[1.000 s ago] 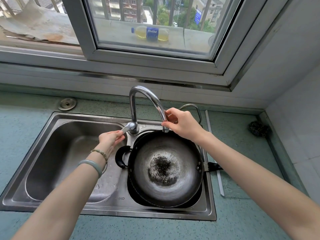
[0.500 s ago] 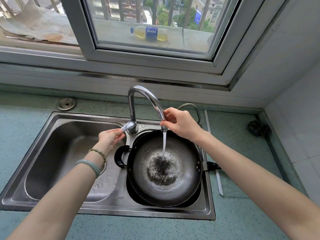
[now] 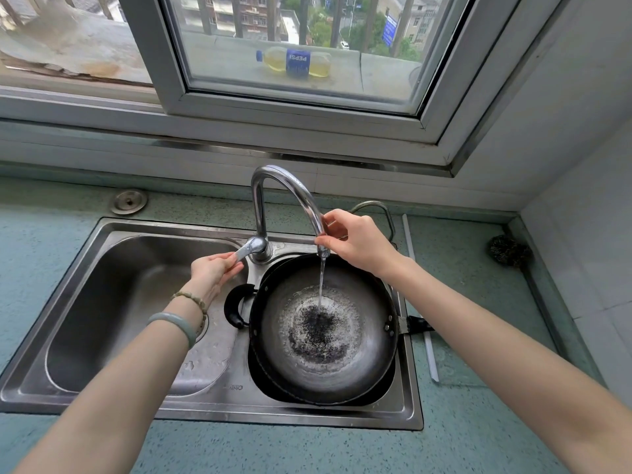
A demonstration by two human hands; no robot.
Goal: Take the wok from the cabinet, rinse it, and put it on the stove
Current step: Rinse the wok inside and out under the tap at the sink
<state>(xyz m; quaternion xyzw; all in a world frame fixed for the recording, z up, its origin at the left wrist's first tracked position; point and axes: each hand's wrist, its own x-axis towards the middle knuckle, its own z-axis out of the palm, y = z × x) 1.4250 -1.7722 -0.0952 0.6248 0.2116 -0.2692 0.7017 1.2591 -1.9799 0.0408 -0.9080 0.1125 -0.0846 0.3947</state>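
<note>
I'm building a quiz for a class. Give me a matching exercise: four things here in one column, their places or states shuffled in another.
1. wok
2. left hand
3. right hand
4. Pepsi bottle

A. on the ledge outside the window
B. pinches the faucet spout
C. in the right sink basin, under running water
D. grips the faucet lever

Pairs: 1-C, 2-D, 3-B, 4-A.
</note>
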